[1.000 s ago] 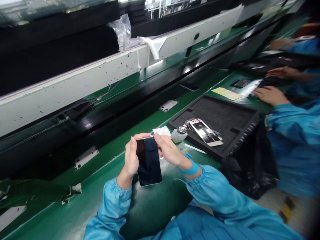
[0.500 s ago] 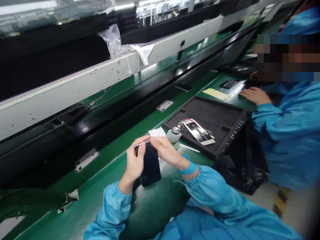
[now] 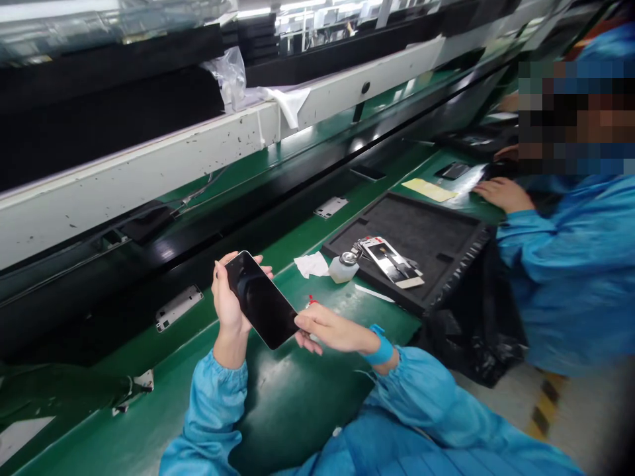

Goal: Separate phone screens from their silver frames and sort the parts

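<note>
A smartphone (image 3: 262, 301) with a dark, glossy screen and thin light edge is held up over the green work surface, screen toward me and tilted. My left hand (image 3: 231, 301) wraps its upper left part, thumb along the side and fingertips showing past the far edge. At its lower right corner my right hand (image 3: 327, 328) pinches the edge between thumb and fingers; a blue band circles that wrist. A small red and white piece (image 3: 311, 301) shows just above my right hand; I cannot make out what it is.
A white cloth (image 3: 312, 265) and a dispenser bottle (image 3: 343, 268) stand beyond my right hand, beside a black tray (image 3: 421, 228) with white phone parts (image 3: 394, 262). Metal plates (image 3: 179, 308) lie on the dark-and-green strip ahead. A co-worker's hand (image 3: 505, 193) rests at right.
The phone has turned from nearly upright to slanting down rightward. My right hand has slid from its top edge to its lower right corner, uncovering the white cloth.
</note>
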`<state>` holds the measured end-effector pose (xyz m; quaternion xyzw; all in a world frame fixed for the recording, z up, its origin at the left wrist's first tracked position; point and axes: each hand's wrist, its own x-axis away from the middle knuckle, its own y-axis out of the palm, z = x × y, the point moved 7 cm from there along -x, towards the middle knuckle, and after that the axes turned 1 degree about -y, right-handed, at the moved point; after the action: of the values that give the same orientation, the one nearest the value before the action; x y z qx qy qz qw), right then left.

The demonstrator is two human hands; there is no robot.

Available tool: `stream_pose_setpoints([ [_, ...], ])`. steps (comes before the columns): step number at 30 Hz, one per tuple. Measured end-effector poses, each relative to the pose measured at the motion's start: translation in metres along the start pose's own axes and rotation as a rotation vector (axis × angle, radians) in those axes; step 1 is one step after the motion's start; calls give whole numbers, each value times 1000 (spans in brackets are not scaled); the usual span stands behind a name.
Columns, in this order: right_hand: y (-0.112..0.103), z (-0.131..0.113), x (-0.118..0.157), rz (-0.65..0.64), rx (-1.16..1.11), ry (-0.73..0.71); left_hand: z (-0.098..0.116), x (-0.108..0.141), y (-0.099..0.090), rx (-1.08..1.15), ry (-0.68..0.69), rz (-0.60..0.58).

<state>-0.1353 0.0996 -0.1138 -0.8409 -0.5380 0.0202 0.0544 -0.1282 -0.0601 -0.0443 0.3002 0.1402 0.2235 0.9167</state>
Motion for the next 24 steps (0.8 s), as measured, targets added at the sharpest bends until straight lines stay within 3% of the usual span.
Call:
stream_pose_setpoints([
  [3,-5,10,-8,22,-12,19,-1,3,0,10,57,26],
  [9,-5,17,-22,239,-83,-124,2,5,-4,-1,170,89],
  [11,0,20,-24,225,-103,-118,3,5,-5,-11,207,110],
  [17,24,19,-31,-37,-265,-118,4,6,-8,4,325,187],
  [20,22,25,-34,-16,-288,-75,-5,2,-11,14,315,217],
  [24,11,35,-34,129,-256,-37,-21,-4,-7,42,293,220],
])
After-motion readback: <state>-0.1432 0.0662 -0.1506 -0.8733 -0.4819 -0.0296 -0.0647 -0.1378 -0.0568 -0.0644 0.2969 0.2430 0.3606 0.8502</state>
